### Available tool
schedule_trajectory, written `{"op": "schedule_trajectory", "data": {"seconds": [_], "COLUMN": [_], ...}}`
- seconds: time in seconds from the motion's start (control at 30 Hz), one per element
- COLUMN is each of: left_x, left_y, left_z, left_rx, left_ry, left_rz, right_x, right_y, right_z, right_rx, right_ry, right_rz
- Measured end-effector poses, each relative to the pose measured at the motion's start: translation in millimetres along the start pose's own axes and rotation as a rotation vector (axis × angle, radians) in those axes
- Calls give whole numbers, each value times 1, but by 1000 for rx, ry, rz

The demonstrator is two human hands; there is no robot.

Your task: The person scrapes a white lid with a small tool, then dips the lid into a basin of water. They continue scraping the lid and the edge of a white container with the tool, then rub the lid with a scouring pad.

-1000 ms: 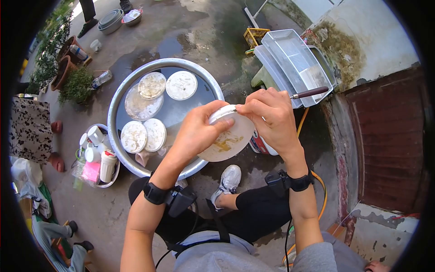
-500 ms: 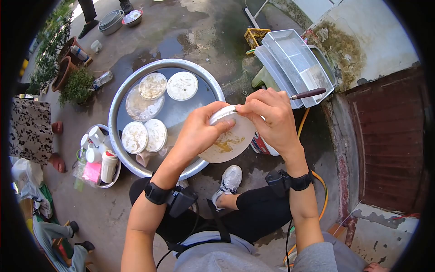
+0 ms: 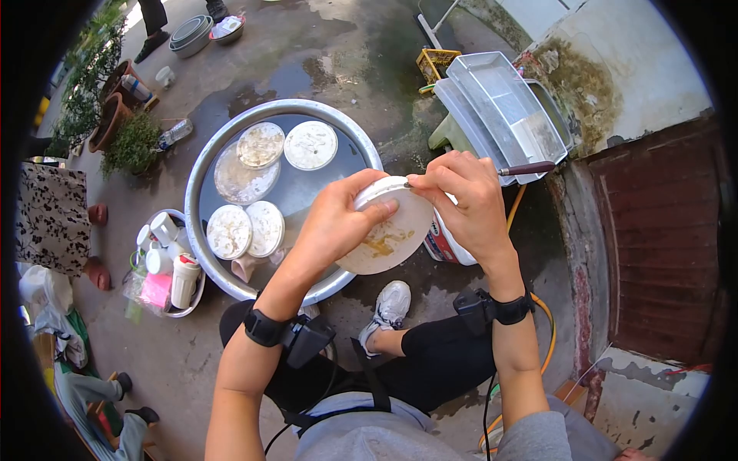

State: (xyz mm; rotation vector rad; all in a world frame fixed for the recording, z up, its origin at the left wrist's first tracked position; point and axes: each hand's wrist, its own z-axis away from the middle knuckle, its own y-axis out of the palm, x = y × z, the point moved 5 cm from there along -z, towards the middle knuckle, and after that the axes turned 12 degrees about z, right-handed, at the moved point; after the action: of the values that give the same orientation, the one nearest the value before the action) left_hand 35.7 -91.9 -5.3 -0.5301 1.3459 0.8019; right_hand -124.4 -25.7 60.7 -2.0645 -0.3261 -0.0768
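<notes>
My left hand (image 3: 338, 219) grips a round white plastic lid (image 3: 378, 257) tilted on edge, with yellow-brown residue on its face; the thumb presses near the rim. My right hand (image 3: 469, 196) is closed around a thin metal tool with a dark reddish-brown handle (image 3: 529, 168). The handle sticks out to the right, and the tool's tip, mostly covered by fingers, is at the lid's rim. Just beyond my left hand stands a large metal basin (image 3: 192, 192). Several stained round lids (image 3: 310, 145) lie inside it.
A bowl of cups and a pink item (image 3: 156, 292) stands left of the basin. Clear plastic trays (image 3: 500, 100) are stacked at the right, near a yellow hose (image 3: 516, 207). Behind my right hand is a white-and-red bucket (image 3: 447, 242). Other people's legs (image 3: 104, 392) show at left.
My right hand has shifted slightly right and up along the lid's rim, and the tool's handle has moved a little right and down. My left hand keeps its hold on the lid.
</notes>
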Motion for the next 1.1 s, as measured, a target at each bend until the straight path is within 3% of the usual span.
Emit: {"op": "schedule_trajectory", "data": {"seconds": [0.43, 0.6, 1.1], "left_x": [2, 7, 1], "left_y": [4, 9, 9], "left_z": [1, 1, 3], "left_rx": [36, 26, -4], "left_ry": [-62, 28, 58], "left_rz": [-23, -60, -141], "right_x": [9, 22, 28], "right_y": [-2, 5, 6], "right_z": [-2, -3, -3], "right_rx": [-8, 15, 38], "right_ry": [-63, -104, -140], "right_rz": [17, -6, 12]}}
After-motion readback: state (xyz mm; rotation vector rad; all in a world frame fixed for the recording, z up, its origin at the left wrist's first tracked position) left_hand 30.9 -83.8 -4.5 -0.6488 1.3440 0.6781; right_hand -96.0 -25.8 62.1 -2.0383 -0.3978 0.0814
